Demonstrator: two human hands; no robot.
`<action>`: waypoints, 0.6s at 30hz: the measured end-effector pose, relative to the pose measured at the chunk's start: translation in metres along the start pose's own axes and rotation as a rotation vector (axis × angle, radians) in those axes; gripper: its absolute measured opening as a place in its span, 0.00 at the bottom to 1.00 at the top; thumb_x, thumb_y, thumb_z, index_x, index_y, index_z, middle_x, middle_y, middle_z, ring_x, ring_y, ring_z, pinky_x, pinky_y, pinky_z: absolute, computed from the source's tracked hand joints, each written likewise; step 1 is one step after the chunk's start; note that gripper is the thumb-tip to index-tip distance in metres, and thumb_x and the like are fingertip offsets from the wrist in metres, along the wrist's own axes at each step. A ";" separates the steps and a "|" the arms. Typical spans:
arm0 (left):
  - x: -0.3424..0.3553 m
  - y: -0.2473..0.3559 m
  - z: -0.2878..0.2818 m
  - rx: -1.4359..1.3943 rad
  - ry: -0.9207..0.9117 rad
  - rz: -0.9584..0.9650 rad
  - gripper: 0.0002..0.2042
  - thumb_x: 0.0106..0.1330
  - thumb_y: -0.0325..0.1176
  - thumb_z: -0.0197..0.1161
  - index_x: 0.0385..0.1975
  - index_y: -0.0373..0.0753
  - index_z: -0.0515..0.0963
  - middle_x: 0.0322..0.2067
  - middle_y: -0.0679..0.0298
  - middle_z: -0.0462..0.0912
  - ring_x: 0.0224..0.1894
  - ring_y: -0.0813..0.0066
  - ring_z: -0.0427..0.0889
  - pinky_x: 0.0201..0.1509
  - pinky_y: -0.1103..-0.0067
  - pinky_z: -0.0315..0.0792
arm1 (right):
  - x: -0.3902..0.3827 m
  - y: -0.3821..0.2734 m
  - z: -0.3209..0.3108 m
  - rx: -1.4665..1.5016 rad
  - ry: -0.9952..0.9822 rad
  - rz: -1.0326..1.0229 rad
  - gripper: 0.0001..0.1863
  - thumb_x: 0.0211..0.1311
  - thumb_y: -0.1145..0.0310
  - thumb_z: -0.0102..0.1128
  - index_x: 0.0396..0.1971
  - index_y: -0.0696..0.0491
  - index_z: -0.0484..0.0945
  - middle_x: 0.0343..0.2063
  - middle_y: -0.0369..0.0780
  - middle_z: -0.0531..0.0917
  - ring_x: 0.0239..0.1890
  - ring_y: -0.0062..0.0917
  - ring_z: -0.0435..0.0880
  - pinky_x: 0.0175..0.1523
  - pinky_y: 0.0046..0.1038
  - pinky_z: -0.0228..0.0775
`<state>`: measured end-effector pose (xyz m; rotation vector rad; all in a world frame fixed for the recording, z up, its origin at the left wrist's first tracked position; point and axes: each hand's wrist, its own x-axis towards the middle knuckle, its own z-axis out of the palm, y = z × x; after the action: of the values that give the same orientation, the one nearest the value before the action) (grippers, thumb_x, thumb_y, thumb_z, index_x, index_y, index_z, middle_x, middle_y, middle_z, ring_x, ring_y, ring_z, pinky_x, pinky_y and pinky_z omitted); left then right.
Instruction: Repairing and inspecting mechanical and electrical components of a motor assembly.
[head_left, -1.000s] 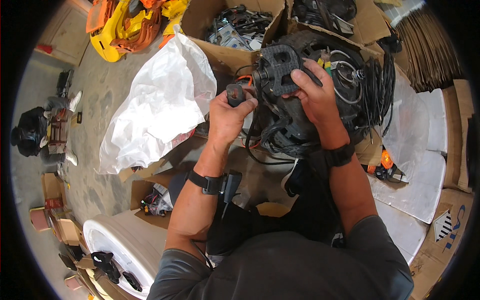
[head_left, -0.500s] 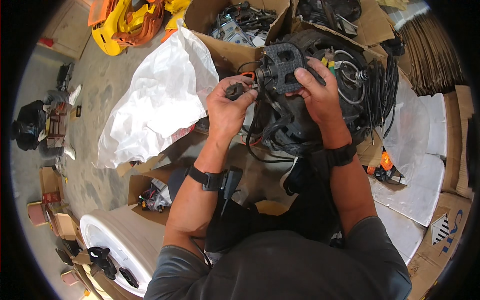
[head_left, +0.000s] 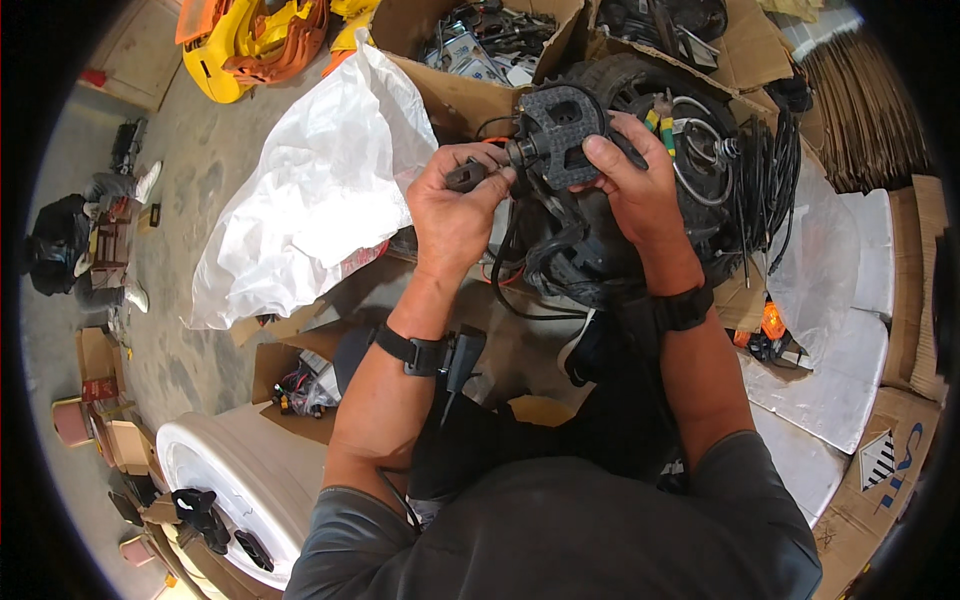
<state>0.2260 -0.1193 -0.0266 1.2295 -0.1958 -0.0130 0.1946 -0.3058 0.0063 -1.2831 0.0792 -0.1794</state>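
Note:
My right hand [head_left: 642, 190] grips a black bicycle pedal [head_left: 556, 108] with a textured tread, thumb on its near face. The pedal's axle end points left. Closed around a small dark block-like part [head_left: 464, 177], my left hand [head_left: 448, 220] has its fingertips at that axle end; I cannot tell exactly what the part is or whether it joins the axle. Just beneath and beyond both hands is a heap of black tyres [head_left: 690, 225] and cables. Pliers with yellow-green handles [head_left: 665, 130] lie on the heap, right of my right hand.
A white plastic sheet [head_left: 300, 200] spreads to the left. Open cardboard boxes [head_left: 450, 95] of parts stand beyond my hands. Black cables [head_left: 765, 190] hang at the right beside white foam blocks [head_left: 820, 380]. A white tub [head_left: 225, 470] is at lower left; another person [head_left: 65, 245] sits far left.
The pedal's axle end and the fingertips of my left hand have come slightly closer together. Both hands keep their holds.

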 end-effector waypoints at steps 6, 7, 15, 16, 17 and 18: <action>0.003 -0.002 -0.002 -0.030 0.024 -0.001 0.09 0.55 0.13 0.63 0.28 0.33 0.72 0.33 0.62 0.81 0.33 0.82 0.75 0.36 0.84 0.72 | -0.001 0.002 0.001 0.006 -0.013 0.013 0.19 0.61 0.68 0.63 0.49 0.62 0.73 0.40 0.40 0.81 0.38 0.22 0.82 0.35 0.26 0.80; 0.004 -0.003 -0.002 -0.010 0.027 0.009 0.09 0.55 0.13 0.62 0.28 0.34 0.72 0.31 0.63 0.80 0.31 0.82 0.75 0.34 0.85 0.71 | 0.000 0.001 0.002 0.008 -0.012 0.012 0.19 0.61 0.68 0.63 0.49 0.62 0.73 0.40 0.40 0.81 0.38 0.23 0.82 0.35 0.26 0.81; 0.005 0.000 -0.009 0.160 0.043 -0.080 0.08 0.55 0.12 0.61 0.29 0.33 0.73 0.33 0.58 0.82 0.31 0.79 0.77 0.35 0.83 0.72 | 0.001 0.001 -0.003 0.077 0.095 -0.011 0.23 0.61 0.69 0.63 0.51 0.65 0.70 0.41 0.43 0.80 0.38 0.26 0.83 0.36 0.30 0.81; 0.004 0.003 -0.007 0.188 0.050 -0.097 0.08 0.55 0.12 0.62 0.29 0.33 0.73 0.33 0.58 0.82 0.32 0.78 0.78 0.35 0.82 0.73 | 0.001 0.001 -0.005 0.079 0.091 -0.011 0.23 0.61 0.69 0.63 0.51 0.66 0.69 0.41 0.44 0.80 0.38 0.26 0.83 0.36 0.30 0.81; 0.004 0.004 -0.005 0.215 0.058 -0.115 0.08 0.55 0.13 0.62 0.28 0.33 0.73 0.34 0.58 0.82 0.33 0.78 0.78 0.36 0.82 0.73 | 0.002 0.000 -0.007 0.081 0.088 -0.011 0.23 0.61 0.69 0.64 0.51 0.66 0.69 0.42 0.44 0.80 0.38 0.26 0.83 0.36 0.30 0.81; 0.005 0.000 -0.006 0.216 0.059 -0.113 0.08 0.55 0.13 0.62 0.28 0.33 0.73 0.34 0.58 0.82 0.33 0.78 0.78 0.36 0.82 0.73 | 0.003 0.000 -0.007 0.081 0.086 -0.011 0.23 0.61 0.69 0.64 0.51 0.66 0.69 0.42 0.44 0.80 0.38 0.26 0.83 0.36 0.30 0.81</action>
<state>0.2315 -0.1142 -0.0278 1.4533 -0.0771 -0.0550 0.1960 -0.3127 0.0042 -1.1948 0.1371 -0.2449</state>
